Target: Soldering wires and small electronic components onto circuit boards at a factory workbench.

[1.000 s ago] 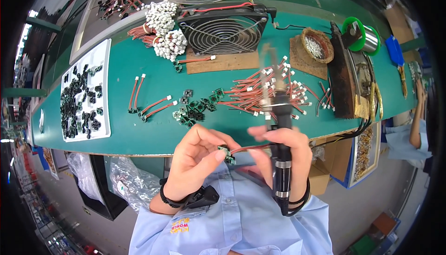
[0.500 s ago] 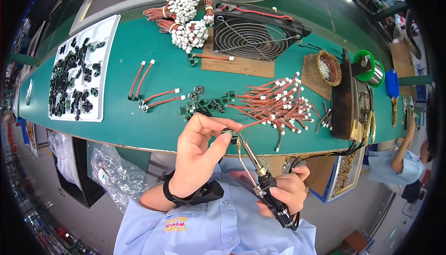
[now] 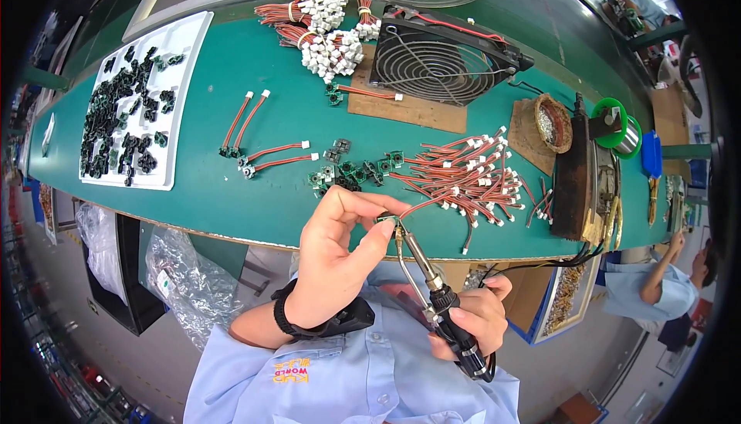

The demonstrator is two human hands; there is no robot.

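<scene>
Between the thumb and forefinger of my left hand (image 3: 333, 266) is a small green and black circuit board (image 3: 386, 218), mostly covered by the fingers. A red wire lead (image 3: 426, 201) runs from those fingertips toward a white plug on the pile. My right hand (image 3: 480, 320) grips the black handle of a soldering iron (image 3: 446, 310), which has a thin metal tube alongside it. Its tip meets or nearly meets the board's edge; exact contact is too small to tell. Loose circuit boards (image 3: 351, 174) and a spread of wire leads (image 3: 471, 173) lie just beyond.
A white tray (image 3: 189, 61) of small boards lies left, near several wired boards (image 3: 247, 167). Bundled leads (image 3: 332, 53) and a fan (image 3: 440, 65) stand at the back. Right are a tip-cleaning bowl (image 3: 549, 123), a dark metal box (image 3: 571, 181) and a green solder spool (image 3: 611, 124). A co-worker (image 3: 648, 289) is far right.
The view has shifted slightly, so the bench items sit a little differently in the picture. Both hands keep their grips, and the iron's tip stays at the board.
</scene>
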